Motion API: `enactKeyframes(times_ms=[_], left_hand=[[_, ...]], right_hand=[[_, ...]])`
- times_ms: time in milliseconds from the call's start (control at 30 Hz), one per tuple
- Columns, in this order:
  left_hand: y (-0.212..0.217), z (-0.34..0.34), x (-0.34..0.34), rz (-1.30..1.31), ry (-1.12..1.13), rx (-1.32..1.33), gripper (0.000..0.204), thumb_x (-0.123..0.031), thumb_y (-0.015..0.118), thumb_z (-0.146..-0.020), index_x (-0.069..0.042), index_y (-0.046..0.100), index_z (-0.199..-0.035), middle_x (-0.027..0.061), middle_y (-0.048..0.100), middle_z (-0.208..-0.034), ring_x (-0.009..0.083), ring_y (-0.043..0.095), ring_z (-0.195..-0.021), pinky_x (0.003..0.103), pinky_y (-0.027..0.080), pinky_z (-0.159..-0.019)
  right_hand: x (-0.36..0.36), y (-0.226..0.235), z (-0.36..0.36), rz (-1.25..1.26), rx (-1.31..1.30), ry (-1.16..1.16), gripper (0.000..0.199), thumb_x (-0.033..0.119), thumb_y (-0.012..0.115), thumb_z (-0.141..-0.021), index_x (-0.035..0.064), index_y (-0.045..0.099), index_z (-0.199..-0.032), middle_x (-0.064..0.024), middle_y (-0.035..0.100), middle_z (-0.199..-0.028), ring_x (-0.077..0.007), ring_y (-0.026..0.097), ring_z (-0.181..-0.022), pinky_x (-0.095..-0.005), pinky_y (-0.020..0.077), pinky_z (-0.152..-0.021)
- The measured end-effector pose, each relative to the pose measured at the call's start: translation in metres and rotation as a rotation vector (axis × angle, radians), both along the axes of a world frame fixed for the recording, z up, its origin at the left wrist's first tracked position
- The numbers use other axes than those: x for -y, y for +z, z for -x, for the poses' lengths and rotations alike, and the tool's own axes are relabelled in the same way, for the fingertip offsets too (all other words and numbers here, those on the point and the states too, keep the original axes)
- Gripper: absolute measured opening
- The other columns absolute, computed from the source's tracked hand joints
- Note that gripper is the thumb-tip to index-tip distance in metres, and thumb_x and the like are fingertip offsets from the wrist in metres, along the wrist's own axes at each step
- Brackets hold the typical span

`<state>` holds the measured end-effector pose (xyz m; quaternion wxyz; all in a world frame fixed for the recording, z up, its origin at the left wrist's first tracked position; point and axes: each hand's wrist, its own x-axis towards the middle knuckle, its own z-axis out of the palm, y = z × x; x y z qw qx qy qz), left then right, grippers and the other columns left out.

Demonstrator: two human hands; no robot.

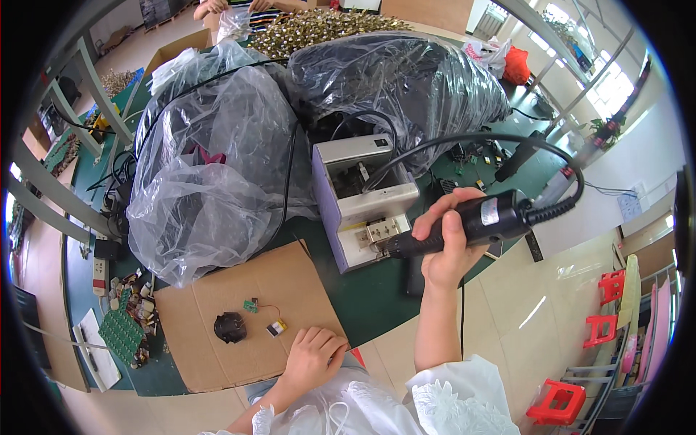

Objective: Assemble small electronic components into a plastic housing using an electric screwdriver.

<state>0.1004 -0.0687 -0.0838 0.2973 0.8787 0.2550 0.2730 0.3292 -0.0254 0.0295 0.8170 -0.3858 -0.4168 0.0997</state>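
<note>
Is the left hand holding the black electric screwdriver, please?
No, the right hand grips the black electric screwdriver, while the left hand rests on the cardboard.

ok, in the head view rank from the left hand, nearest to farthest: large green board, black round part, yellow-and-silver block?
From the left hand:
1. yellow-and-silver block: on the cardboard, slightly left
2. black round part: on the cardboard, farther left
3. large green board: off the cardboard, far left

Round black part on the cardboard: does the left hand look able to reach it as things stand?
Probably yes: the left hand rests near the edge of the cardboard, with seemingly bare surface between it and the black part.
</note>
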Motion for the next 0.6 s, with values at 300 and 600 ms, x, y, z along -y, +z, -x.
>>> enactKeyframes(times_ms=[300,600], left_hand=[[-0.002,0.004,-0.003,0.046,-0.047,0.021,0.008,-0.007,0.066,-0.071,-0.010,0.063,-0.078,0.0019,0.057,-0.076,0.0209,0.054,-0.074,0.032,0.039,-0.065],[-0.001,-0.001,-0.002,0.012,-0.015,0.003,0.010,-0.005,0.066,-0.068,-0.011,0.063,-0.077,0.0016,0.057,-0.074,0.0202,0.053,-0.072,0.032,0.039,-0.066]], right_hand=[[-0.009,0.000,0.004,0.041,-0.003,0.062,0.030,0.002,0.062,-0.080,-0.0015,0.047,-0.106,-0.0054,0.054,-0.070,-0.0108,0.053,-0.052,-0.0236,0.0434,-0.049],[-0.021,0.008,0.006,0.276,0.069,0.033,0.028,0.004,0.061,-0.081,-0.0025,0.047,-0.105,-0.0054,0.054,-0.068,-0.0126,0.053,-0.049,-0.0252,0.0426,-0.047]])
